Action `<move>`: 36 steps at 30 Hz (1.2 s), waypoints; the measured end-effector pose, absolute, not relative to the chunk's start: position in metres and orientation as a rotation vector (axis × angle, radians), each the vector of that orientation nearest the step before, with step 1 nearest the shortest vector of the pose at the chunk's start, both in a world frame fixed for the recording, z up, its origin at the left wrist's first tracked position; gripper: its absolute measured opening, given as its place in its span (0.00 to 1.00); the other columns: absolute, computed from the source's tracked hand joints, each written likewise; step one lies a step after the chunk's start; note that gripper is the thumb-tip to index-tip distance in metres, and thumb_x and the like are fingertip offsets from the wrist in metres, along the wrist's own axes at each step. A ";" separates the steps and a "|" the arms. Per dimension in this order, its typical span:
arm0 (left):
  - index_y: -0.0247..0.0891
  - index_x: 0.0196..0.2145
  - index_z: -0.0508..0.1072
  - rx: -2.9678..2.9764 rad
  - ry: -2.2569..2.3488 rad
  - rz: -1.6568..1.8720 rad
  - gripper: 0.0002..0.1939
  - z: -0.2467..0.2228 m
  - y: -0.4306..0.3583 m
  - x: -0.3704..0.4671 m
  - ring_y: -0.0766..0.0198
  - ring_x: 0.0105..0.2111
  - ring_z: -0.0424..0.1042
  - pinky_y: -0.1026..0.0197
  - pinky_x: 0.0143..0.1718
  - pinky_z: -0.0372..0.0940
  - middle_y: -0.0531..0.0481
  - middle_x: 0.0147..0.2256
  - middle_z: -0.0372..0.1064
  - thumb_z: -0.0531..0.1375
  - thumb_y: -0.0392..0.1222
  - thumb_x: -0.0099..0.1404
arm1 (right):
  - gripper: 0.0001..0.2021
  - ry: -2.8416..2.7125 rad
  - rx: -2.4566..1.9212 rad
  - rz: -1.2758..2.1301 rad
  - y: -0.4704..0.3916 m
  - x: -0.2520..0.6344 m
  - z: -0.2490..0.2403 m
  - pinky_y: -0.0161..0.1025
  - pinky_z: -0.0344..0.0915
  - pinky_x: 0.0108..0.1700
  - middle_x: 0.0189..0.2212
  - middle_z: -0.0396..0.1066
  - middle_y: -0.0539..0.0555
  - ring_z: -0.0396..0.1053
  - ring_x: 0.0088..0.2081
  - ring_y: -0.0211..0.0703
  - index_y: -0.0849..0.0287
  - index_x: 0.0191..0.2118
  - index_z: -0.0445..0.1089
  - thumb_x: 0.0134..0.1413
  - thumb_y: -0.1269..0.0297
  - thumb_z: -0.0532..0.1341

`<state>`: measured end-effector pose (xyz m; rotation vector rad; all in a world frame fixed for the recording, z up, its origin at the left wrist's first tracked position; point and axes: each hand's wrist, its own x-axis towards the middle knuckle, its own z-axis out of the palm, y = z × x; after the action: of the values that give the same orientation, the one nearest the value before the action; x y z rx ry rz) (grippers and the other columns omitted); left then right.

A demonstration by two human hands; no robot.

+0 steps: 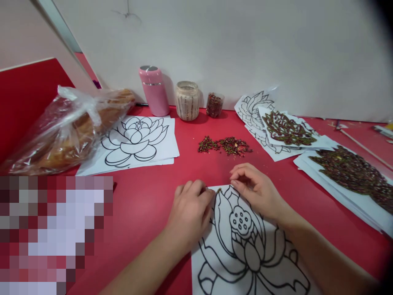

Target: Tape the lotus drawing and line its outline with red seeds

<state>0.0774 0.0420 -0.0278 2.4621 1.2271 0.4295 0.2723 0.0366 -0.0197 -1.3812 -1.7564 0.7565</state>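
Observation:
A white sheet with a black lotus outline (253, 256) lies on the red table in front of me. At its upper left edge rests my left hand (190, 215), fingers curled and closed, fingertips partly hidden. A few small beans (219, 190) sit on the outline's tip just beside those fingers. My right hand (260, 190) is over the sheet's top edge, thumb and forefinger brought together in a pinch. Whatever is in that pinch is too small to make out. Beyond the hands, loose dark red and green beans (231, 145) form two small heaps.
Behind stand a pink flask (155, 92), a glass jar (187, 102) and a small cup of beans (214, 105). Left are lotus sheets (167, 141) and a plastic bag with brown contents (82, 135). Bean-covered sheets (353, 174) lie right. A white panel (215, 49) borders the table.

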 end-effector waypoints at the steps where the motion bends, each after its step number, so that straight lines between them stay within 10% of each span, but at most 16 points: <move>1: 0.40 0.39 0.69 2.464 1.225 0.432 0.16 -0.028 0.042 0.077 0.58 0.35 0.59 0.56 0.34 0.55 0.47 0.34 0.61 0.49 0.31 0.56 | 0.02 -1.677 -1.380 0.764 0.038 0.274 -0.022 0.34 0.62 0.36 0.37 0.62 0.54 0.63 0.39 0.38 0.58 0.32 0.64 0.52 0.67 0.55; 6: 0.40 0.38 0.69 2.469 1.212 0.457 0.15 -0.029 0.042 0.078 0.58 0.35 0.58 0.55 0.34 0.55 0.47 0.33 0.61 0.49 0.30 0.55 | 0.07 -1.150 -1.348 1.015 0.043 0.278 -0.030 0.33 0.62 0.27 0.30 0.66 0.49 0.62 0.23 0.31 0.56 0.34 0.63 0.49 0.62 0.59; 13: 0.39 0.37 0.70 2.451 1.205 0.477 0.15 -0.028 0.043 0.077 0.58 0.35 0.59 0.55 0.34 0.54 0.47 0.33 0.61 0.48 0.29 0.55 | 0.07 -0.709 -1.199 1.114 0.052 0.290 -0.024 0.29 0.61 0.25 0.30 0.62 0.47 0.64 0.29 0.32 0.55 0.32 0.63 0.44 0.65 0.61; 36: 0.39 0.39 0.69 2.452 1.199 0.436 0.15 -0.028 0.044 0.078 0.58 0.35 0.58 0.56 0.34 0.53 0.47 0.34 0.60 0.48 0.32 0.57 | 0.04 -1.998 -1.612 0.699 0.035 0.258 -0.016 0.34 0.55 0.31 0.27 0.62 0.47 0.60 0.31 0.34 0.57 0.28 0.63 0.51 0.71 0.55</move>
<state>0.0780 0.0440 -0.0279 2.4519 1.1992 0.4360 0.2579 0.0351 -0.0164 -1.6116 -1.9983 0.6993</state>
